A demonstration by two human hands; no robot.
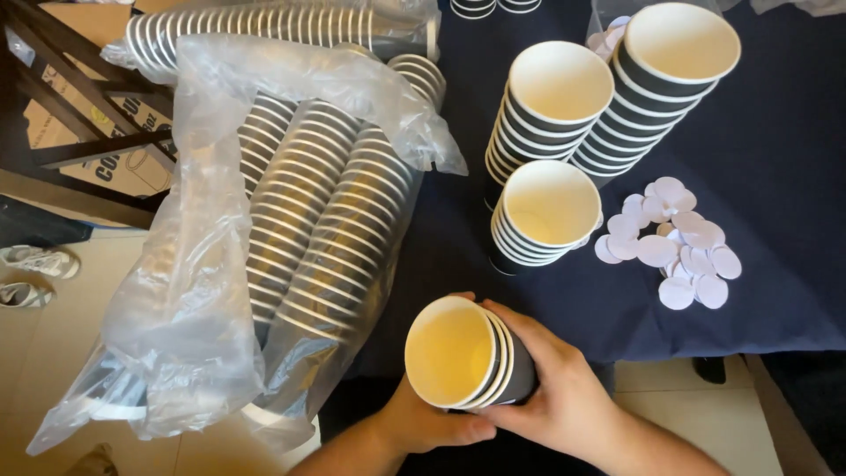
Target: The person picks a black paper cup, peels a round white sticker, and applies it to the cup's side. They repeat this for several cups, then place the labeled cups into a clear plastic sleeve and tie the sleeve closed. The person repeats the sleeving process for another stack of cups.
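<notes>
A short nested stack of dark paper cups with white insides lies tilted toward me at the table's near edge. My right hand wraps its dark outer side from the right. My left hand supports it from below, the thumb lying under the rim. Beyond the cups in my hands, three upright stacks of the same cups stand on the dark tablecloth: a low one, a middle one and a tall leaning one.
Long sleeves of nested cups lie in clear plastic bags at the left. A pile of small white paper discs lies at the right. Cardboard and a dark wooden frame fill the far left, with shoes on the floor.
</notes>
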